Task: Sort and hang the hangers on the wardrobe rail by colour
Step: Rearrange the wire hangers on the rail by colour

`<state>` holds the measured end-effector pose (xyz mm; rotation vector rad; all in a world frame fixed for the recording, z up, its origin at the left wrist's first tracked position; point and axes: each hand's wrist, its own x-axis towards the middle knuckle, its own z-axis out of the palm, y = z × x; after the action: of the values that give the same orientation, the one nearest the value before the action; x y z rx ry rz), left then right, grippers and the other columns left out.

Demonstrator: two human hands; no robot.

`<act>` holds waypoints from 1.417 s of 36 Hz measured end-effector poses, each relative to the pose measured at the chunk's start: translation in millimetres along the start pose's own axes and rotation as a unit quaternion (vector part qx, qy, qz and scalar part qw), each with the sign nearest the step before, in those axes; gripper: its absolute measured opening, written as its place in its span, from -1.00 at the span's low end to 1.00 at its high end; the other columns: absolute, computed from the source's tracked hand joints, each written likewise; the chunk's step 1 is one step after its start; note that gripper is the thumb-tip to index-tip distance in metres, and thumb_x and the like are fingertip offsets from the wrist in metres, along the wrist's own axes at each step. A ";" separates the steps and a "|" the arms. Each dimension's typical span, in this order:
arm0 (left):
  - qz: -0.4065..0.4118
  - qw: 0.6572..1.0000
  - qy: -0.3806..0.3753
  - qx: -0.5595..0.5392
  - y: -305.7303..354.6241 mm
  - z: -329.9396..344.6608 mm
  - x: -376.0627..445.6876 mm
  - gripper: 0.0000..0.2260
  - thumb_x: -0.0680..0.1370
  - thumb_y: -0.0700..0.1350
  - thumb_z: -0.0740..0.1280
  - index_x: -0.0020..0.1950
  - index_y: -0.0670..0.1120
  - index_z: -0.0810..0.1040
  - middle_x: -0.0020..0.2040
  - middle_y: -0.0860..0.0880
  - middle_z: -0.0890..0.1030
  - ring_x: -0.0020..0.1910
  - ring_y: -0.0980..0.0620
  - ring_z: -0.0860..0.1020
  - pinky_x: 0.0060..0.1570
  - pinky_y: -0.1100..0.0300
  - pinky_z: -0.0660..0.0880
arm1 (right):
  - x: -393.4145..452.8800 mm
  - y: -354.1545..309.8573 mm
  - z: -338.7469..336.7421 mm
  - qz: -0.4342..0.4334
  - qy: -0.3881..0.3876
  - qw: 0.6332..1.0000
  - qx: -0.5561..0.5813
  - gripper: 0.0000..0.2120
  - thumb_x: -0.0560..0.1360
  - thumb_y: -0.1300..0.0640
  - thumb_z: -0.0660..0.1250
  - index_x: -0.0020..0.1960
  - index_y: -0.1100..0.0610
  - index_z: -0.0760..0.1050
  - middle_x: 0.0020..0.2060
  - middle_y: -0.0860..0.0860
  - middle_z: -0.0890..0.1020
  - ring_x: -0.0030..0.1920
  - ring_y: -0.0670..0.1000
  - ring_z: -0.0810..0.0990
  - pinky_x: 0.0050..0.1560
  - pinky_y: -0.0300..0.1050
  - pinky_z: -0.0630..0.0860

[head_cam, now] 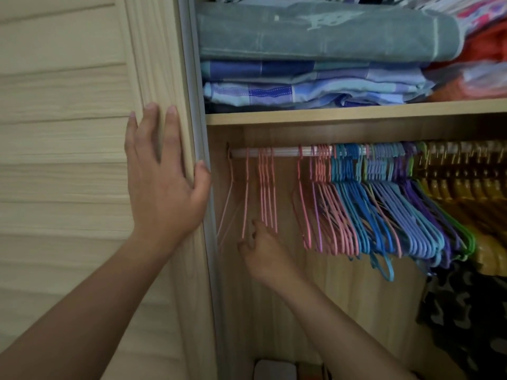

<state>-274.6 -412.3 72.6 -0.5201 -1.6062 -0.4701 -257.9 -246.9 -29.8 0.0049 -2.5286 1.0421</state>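
Hands: two; right hand [263, 249] touches five loose pink hangers [264, 193].

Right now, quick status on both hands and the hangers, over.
Left hand flat on wardrobe door, fingers straight. Right hand at bottoms of loose pink hangers, grip unclear. Rail runs pink, blue, purple, green, yellow. Nothing blocking.

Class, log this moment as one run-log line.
left hand: on pale wooden door | right hand: at pink wire hangers
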 end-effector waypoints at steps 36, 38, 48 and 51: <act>-0.130 0.987 0.001 0.095 43.5 20.1 -50.0 -0.36 0.62 -0.17 0.30 0.62 -0.31 0.11 0.56 -0.40 0.19 0.49 -0.50 0.20 0.50 -0.22 0.13 | -86.0 138.2 -153.6 -0.076 0.195 0.969 -0.131 -0.88 0.47 0.26 0.49 -0.15 0.10 0.59 -0.29 -0.04 0.61 -0.30 -0.12 0.51 -0.35 -0.43 0.25; -0.128 0.987 -0.002 0.096 43.1 20.8 -53.3 -0.37 0.63 -0.17 0.29 0.62 -0.32 0.10 0.55 -0.41 0.19 0.48 -0.52 0.21 0.50 -0.24 0.13 | -82.9 137.6 -152.0 -0.062 0.184 0.971 -0.138 -0.89 0.49 0.23 0.48 -0.15 0.09 0.57 -0.28 -0.03 0.61 -0.30 -0.11 0.50 -0.38 -0.34 0.26; -0.141 0.987 -0.013 0.078 46.5 18.7 -55.4 -0.36 0.64 -0.17 0.28 0.63 -0.29 0.08 0.58 -0.39 0.16 0.53 -0.50 0.13 0.55 -0.23 0.02 | -81.1 124.1 -136.0 -0.055 0.171 0.961 -0.209 -0.88 0.52 0.20 0.42 0.00 0.09 0.50 -0.26 -0.08 0.46 -0.32 -0.05 0.44 -0.41 -0.17 0.18; -0.141 0.987 -0.013 0.078 45.4 18.9 -55.2 -0.36 0.63 -0.17 0.28 0.63 -0.29 0.08 0.57 -0.39 0.16 0.53 -0.50 0.14 0.54 -0.25 0.05 | -80.9 127.7 -131.5 -0.069 0.188 0.945 -0.260 -0.70 0.34 0.32 0.54 -0.09 0.07 0.50 -0.25 -0.02 0.53 -0.37 0.01 0.50 -0.41 -0.17 0.18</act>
<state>-259.1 -367.6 15.8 -0.1821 -1.7342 -0.5436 -155.4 -77.8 -61.6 -0.1474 -2.3271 0.2644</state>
